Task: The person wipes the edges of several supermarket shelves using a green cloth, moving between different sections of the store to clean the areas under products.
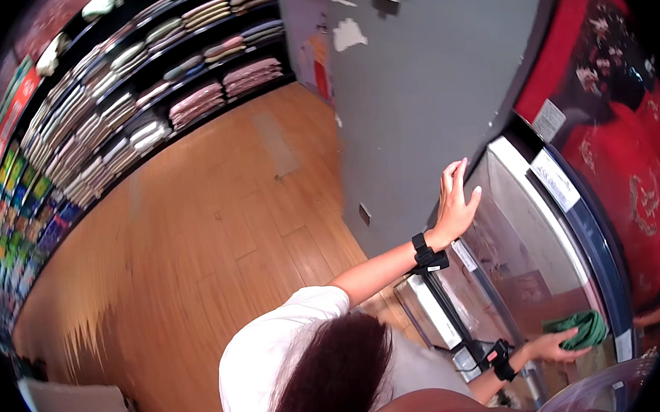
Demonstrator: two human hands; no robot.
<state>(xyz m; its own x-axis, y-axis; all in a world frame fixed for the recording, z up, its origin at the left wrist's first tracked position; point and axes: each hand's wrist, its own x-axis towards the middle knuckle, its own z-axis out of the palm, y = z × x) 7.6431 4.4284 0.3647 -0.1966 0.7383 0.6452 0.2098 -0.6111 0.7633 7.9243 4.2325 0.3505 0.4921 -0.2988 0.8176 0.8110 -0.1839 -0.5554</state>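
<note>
My right hand [556,345] holds a bunched green cloth [582,329] against the glossy surface of a shelf [542,289], near its raised edge. Higher up, my left hand [457,203] is raised with fingers apart and nothing in it. It is beside the shelf's end, close to the grey wall [430,72]; whether it touches either cannot be told. Black straps with small devices, a left wristband [425,254] and a right wristband [500,360], sit on my wrists. My dark hair and white sleeve [281,335] fill the lower middle.
Lower shelf tiers [435,313] with label strips stand below my arms. Behind the shelf rises a red printed panel [593,107]. Racks of folded textiles [196,103] and colourful packaged goods [17,245] line the far side. Beige boxy items [80,407] stand on the wooden floor [196,255].
</note>
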